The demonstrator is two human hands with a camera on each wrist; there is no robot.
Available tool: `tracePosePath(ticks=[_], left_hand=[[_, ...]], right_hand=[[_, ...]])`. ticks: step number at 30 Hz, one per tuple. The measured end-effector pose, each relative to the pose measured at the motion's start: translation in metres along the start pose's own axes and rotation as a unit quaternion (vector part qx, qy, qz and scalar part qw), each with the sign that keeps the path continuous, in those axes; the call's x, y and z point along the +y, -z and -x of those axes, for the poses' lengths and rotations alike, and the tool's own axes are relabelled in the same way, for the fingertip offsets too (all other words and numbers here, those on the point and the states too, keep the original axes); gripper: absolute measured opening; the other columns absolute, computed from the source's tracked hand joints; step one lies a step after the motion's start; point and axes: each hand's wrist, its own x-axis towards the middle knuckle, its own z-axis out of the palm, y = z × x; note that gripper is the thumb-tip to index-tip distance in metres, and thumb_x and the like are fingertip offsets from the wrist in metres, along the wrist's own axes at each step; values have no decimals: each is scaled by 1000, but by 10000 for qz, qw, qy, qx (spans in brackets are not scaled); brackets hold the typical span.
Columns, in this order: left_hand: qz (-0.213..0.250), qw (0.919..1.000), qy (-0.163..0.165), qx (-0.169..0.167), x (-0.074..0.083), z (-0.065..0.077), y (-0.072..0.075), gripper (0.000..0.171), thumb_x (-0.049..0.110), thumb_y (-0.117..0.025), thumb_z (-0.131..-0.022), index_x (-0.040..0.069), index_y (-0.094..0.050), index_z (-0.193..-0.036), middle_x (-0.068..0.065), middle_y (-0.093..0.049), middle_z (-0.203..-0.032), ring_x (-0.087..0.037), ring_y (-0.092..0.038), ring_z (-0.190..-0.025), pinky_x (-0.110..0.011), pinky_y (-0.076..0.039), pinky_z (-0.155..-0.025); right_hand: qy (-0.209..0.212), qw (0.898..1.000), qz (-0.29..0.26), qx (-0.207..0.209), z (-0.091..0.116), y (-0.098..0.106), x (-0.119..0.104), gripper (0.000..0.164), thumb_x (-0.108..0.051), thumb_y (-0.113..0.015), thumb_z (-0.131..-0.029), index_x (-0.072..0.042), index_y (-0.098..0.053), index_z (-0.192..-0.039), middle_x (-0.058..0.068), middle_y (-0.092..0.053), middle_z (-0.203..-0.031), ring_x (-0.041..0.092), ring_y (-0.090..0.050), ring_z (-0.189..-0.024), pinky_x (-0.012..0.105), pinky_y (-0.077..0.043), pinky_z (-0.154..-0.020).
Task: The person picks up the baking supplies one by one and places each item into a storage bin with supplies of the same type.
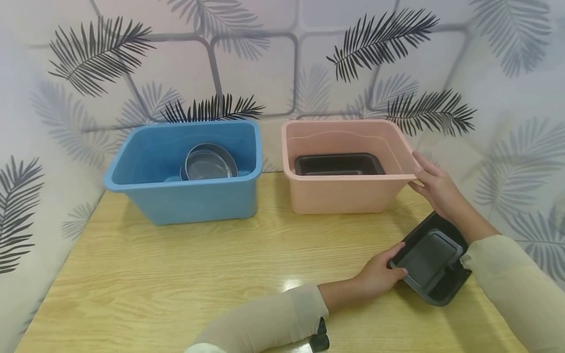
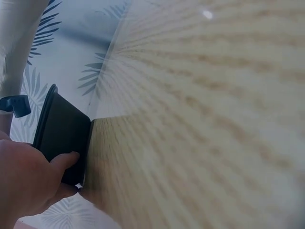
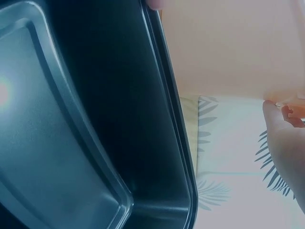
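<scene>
On the right of the head view, my left hand grips the near-left edge of a dark loaf pan, thumb over the rim. The left wrist view has that hand against the outer wall of the pan, low beside the tabletop. My right hand holds the right rim of a pink plastic tub, its forearm passing over the pan. In the right wrist view, the fingers of the right hand curl at the tub's edge, while the pan fills the left side.
Inside the pink tub lies another dark baking pan. A blue tub to its left contains round metal pans. Both tubs stand at the back of the wooden table, before a leaf-patterned backdrop.
</scene>
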Motion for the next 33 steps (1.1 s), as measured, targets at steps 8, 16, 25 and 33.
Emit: tracePosePath(ticks=[8, 16, 25, 33], left_hand=[[188, 9997, 145, 40, 2, 3, -5, 58, 12, -63, -99, 39, -49, -148, 8, -40, -55, -7, -30, -40, -17, -32, -41], [312, 9990, 160, 288, 4, 1, 3, 53, 9, -59, -99, 41, -57, -141, 4, -35, -49, -10, -29, -40, -21, -28, -39], [1054, 9942, 215, 89, 2, -4, 26, 50, 1, -58, -98, 29, -63, -138, 8, -55, -89, -8, -38, -53, -19, -37, -51], [1563, 9858, 499, -361, -3, -9, 55, 49, -4, -55, -97, 22, -64, -138, -8, -61, -133, -16, -65, -89, -26, -57, -71]], right_hand=[[-78, 9997, 203, 98, 1, 0, -1, 68, -33, -44, -109, -21, -6, -164, 10, 1, -171, 34, -9, -155, 48, -16, -122], [-90, 9998, 175, 28, 1, 1, -2, 68, -32, -43, -109, -21, -5, -164, 10, 3, -171, 34, -7, -156, 49, -15, -123], [-134, 9998, 132, -13, 1, 2, -2, 69, -32, -44, -108, -21, -4, -164, 9, 4, -171, 33, -7, -156, 48, -16, -123], [50, 9992, -358, -155, 1, 4, 0, 68, -26, -42, -109, -16, -1, -163, 12, 9, -170, 33, -1, -156, 40, -17, -122]])
